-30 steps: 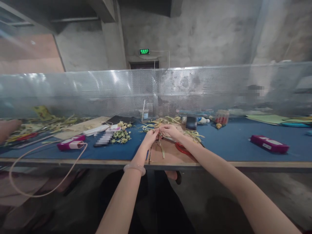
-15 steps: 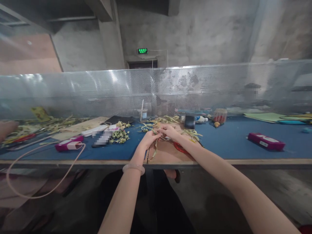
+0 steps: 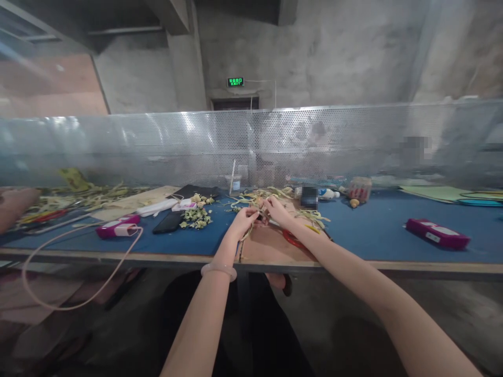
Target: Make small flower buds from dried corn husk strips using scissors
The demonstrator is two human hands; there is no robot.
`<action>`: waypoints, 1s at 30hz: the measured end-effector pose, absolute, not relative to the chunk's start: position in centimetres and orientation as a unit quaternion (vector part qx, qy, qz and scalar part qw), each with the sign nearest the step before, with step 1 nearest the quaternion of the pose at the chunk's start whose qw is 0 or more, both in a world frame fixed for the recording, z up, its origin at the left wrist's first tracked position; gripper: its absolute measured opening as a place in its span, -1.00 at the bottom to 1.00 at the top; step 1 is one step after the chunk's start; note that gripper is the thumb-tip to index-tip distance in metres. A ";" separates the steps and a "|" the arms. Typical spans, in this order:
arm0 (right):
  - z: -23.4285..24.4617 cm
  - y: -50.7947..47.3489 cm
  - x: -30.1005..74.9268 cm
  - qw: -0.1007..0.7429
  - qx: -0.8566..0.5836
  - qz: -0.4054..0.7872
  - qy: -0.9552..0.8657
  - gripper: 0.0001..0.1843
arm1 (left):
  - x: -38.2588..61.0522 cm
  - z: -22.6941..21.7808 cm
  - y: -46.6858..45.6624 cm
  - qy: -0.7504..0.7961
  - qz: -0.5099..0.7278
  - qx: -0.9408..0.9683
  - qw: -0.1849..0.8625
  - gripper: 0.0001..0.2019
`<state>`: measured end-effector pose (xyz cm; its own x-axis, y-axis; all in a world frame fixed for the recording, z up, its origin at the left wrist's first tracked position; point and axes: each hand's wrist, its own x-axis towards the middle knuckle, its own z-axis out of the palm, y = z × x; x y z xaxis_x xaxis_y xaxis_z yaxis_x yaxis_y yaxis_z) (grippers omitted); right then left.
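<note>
Above a tan board (image 3: pixel 271 254) on the blue tabletop, my two hands work close together. My left hand (image 3: pixel 242 222) is closed, thumb and fingers pinching a pale green strip (image 3: pixel 249 230) that hangs below them. My right hand (image 3: pixel 276 211) is closed in a pinch just to its right; what sits between its fingertips is too small to make out. Loose pale green strips (image 3: pixel 275 192) lie behind and beside the hands. A red loop-shaped handle (image 3: pixel 291 239) shows partly under my right forearm.
Left of my hands lie a heap of small pale green pieces (image 3: pixel 196 217), a dark phone (image 3: pixel 168 222) and a purple box with a cable (image 3: pixel 118 226). Another purple box (image 3: pixel 437 233) is at right. A cup with a straw (image 3: pixel 234 186) stands behind. Another person's hand (image 3: pixel 18 207) is far left.
My right hand has drawn slightly away from my left, opening a small gap between the fingertips. The view has shifted a little to the left. The phone's screen has gone dark.
</note>
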<state>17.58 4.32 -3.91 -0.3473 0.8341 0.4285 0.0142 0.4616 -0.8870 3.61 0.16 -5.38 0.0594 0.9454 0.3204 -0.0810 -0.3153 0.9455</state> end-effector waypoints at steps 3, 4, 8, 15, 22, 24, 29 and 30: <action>-3.6 4.2 17.5 0.489 -0.279 0.455 -0.690 -0.78 | 3.5 -5.3 0.1 0.376 0.568 0.585 0.441 -0.86; -3.5 4.2 17.5 0.487 -0.271 0.467 -0.686 -0.76 | 3.4 -5.3 0.1 0.376 0.569 0.587 0.436 -0.87; -3.4 3.9 17.7 0.469 -0.239 0.513 -0.678 -0.69 | 3.3 -5.1 0.0 0.381 0.572 0.596 0.416 -0.90; -3.5 3.6 18.0 0.418 -0.208 0.546 -0.696 -0.70 | 3.2 -4.6 -0.5 0.397 0.564 0.613 0.386 -0.87; -3.9 4.5 17.9 0.442 -0.208 0.534 -0.690 -0.74 | 2.9 -5.0 0.0 0.410 0.560 0.620 0.365 -0.86; -4.0 4.5 17.9 0.446 -0.208 0.536 -0.686 -0.74 | 2.8 -5.0 0.1 0.413 0.559 0.622 0.360 -0.87; -3.8 4.4 17.9 0.457 -0.208 0.547 -0.669 -0.78 | 2.8 -4.9 -0.1 0.418 0.556 0.624 0.355 -0.84; -3.7 4.3 18.0 0.457 -0.208 0.550 -0.667 -0.78 | 2.9 -4.8 -0.1 0.419 0.556 0.624 0.356 -0.83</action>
